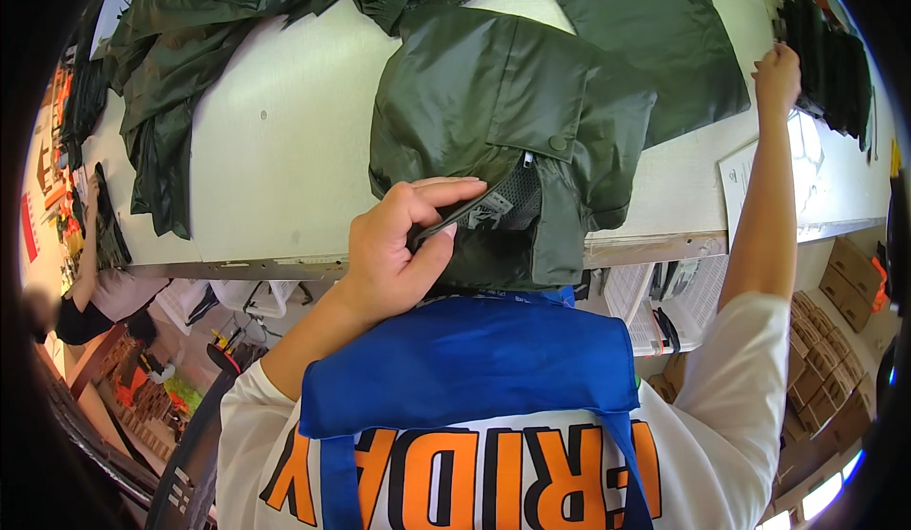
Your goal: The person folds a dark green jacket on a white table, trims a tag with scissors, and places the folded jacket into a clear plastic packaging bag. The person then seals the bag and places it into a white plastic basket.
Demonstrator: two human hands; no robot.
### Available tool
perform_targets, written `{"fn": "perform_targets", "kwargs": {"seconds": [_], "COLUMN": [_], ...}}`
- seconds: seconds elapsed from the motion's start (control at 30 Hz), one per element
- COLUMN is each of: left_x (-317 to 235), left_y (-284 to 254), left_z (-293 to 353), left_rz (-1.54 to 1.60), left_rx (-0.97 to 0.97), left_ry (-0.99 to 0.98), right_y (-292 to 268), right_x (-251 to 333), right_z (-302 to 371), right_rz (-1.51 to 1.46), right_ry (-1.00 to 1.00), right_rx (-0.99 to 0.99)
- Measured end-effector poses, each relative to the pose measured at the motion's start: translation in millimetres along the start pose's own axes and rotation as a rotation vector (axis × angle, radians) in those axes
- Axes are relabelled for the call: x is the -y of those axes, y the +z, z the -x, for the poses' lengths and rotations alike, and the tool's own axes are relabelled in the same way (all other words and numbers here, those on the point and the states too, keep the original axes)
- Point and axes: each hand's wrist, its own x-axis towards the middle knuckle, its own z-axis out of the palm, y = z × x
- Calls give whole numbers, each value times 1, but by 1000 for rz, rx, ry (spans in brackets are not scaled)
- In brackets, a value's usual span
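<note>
Glossy dark-green fabric (531,103) is pinched by the left hand (399,245), ideally kept taut; whether the right hand (778,76) grips cannot be told.

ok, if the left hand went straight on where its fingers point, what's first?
Probably the dark mesh lining showing inside the shiny dark-green garment, just right of the left hand; depth is unclear, so it might skim above.

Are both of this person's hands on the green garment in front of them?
No, only the left hand grips the dark green garment; the right hand is stretched out by the dark stack at right.
</note>
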Motion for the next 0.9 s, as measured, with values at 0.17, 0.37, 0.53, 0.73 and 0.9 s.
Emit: {"fn": "perform_targets", "kwargs": {"seconds": [0.17, 0.37, 0.53, 0.73, 0.9], "left_x": [6, 10, 8, 12, 10], "left_y": [4, -1, 1, 1, -1], "left_z": [7, 1, 4, 6, 5], "left_rz": [166, 319, 279, 255, 341], "left_rx": [-160, -178, -155, -148, -166], "left_ry": [-232, -285, -218, -196, -216], "right_y": [-75, -96, -84, -83, -82], "right_x": [139, 185, 191, 185, 152], "right_z": [168, 283, 289, 281, 274], "right_rz": [-683, -679, -675, -841, -660], "right_ry": [17, 24, -18, 170, 3], "right_rx": [442, 705, 639, 657, 506]}}
